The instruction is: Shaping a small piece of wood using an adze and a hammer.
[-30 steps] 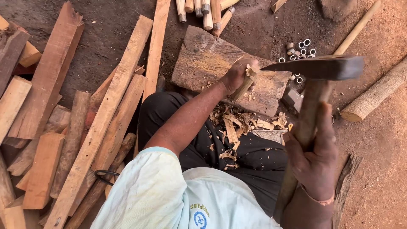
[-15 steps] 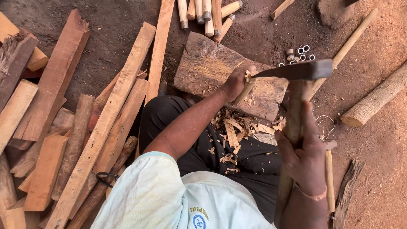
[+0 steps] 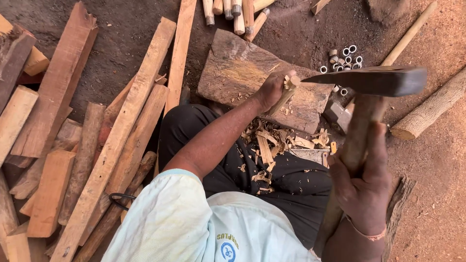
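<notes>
Both hands are closed: left hand (image 3: 270, 90) grips a wooden stick (image 3: 284, 94) on the block (image 3: 242, 73), right hand (image 3: 361, 187) holds an adze (image 3: 369, 80).

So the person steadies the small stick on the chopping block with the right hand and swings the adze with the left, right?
Reversed: the head view shows the left hand steadying the small stick on the chopping block, while the right hand holds the adze.

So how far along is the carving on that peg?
Done: wood shavings litter the lap and finished handles lie beyond the chopping block. In hand: left hand steadies the wooden peg; right hand holds the adze raised. Left: the peg looks rough.
</notes>
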